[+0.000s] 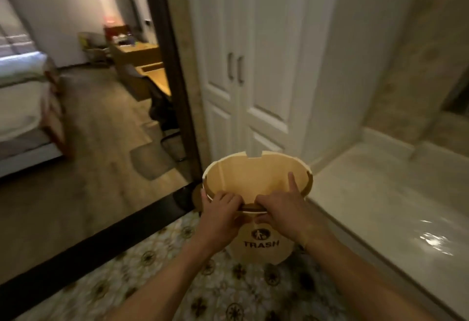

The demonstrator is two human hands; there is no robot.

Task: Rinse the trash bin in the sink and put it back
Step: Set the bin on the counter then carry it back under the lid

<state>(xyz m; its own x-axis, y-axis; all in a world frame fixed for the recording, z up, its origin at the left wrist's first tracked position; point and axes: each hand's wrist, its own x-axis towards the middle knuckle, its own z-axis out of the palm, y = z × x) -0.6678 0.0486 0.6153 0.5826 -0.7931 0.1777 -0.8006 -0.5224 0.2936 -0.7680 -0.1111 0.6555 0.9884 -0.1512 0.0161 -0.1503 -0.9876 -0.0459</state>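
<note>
Hands grip the near rim of a wooden trash bin (256, 181), which is held upright above the patterned tile floor (208, 282). Head view: the left hand (219, 210) curls its fingers over the rim edge, thumb on the outer wall. The right hand (281, 205) pinches the same rim just beside the left, thumb outside below the edge, with its index finger (292, 181) extended straight along the inner wall. Below the grip, the bin's outer face carries a dark pictogram and the word TRASH. The interior shows bare pale wood; notches cut the rim at the far side. Beyond the grip stands a white double-door cabinet (253, 66). Left of the grip, a dark door frame (175, 66) borders a bedroom with wood flooring. Right of the grip lies a pale glossy marble ledge (380, 193).
</note>
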